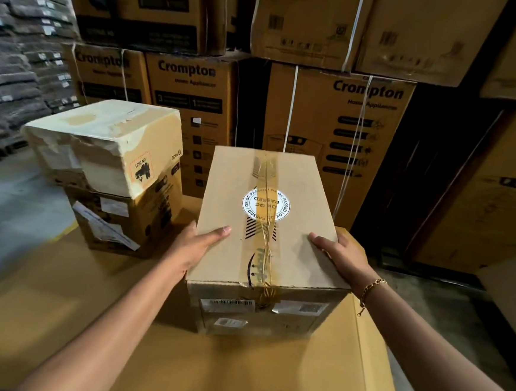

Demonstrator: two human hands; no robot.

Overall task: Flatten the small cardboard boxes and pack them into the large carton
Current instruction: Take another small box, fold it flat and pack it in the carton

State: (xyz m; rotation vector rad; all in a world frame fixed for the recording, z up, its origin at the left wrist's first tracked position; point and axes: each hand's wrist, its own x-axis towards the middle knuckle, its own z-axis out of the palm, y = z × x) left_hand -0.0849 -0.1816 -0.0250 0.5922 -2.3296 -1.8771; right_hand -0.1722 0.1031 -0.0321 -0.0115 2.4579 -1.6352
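A taped small cardboard box (pixel 235 190) with a round white "QC PASSED" sticker stands upright in the middle of a broad flat cardboard surface (pixel 236 372). My left hand (pixel 198 246) grips its left side, thumb on the top. On the opposite side my right hand (pixel 343 257), with a gold bracelet at the wrist, holds the right edge. The box is closed and keeps its full shape. To the left sit two more small boxes stacked: a white-topped box (pixel 100 143) on a brown box (pixel 115 221). Whether the flat surface is the large carton, I cannot tell.
Tall stacked "Crompton" cartons (pixel 348 125) form a wall right behind the boxes. More large cartons (pixel 482 197) stand at the right with a dark gap beside them. Grey stacked bundles (pixel 21 53) fill the far left. Concrete floor (pixel 12 207) shows at left.
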